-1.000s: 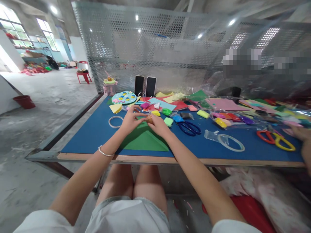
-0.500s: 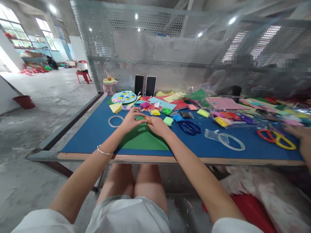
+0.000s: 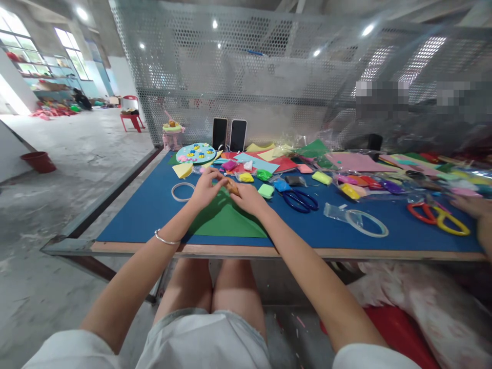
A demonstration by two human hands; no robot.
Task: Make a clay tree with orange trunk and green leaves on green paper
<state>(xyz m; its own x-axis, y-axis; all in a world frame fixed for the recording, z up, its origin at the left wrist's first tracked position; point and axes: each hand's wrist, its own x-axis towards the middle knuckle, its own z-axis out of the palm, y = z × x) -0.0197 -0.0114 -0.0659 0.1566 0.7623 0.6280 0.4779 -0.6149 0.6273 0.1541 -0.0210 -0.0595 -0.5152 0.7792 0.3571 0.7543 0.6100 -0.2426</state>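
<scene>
My left hand and my right hand meet above a sheet of green paper. A small orange-brown lump, which looks like modelling clay, is in the fingers of my right hand. The left fingertips are closed together against its far end. Part of the lump is hidden by the fingers. The green paper lies on the blue table top, partly under my wrists. Left of my left hand is a clear ring. Beyond the hands lie a yellow clay packet and a green clay packet.
Dark blue scissors lie to the right, near another ring and red-yellow scissors. At the back stand two phones beside a round bee picture. Another person's hand rests at the far right.
My left fingers have come down and closed in toward the lump, narrowing the gap between thumb and fingers. The lump shows longer now. My right hand has barely moved.
</scene>
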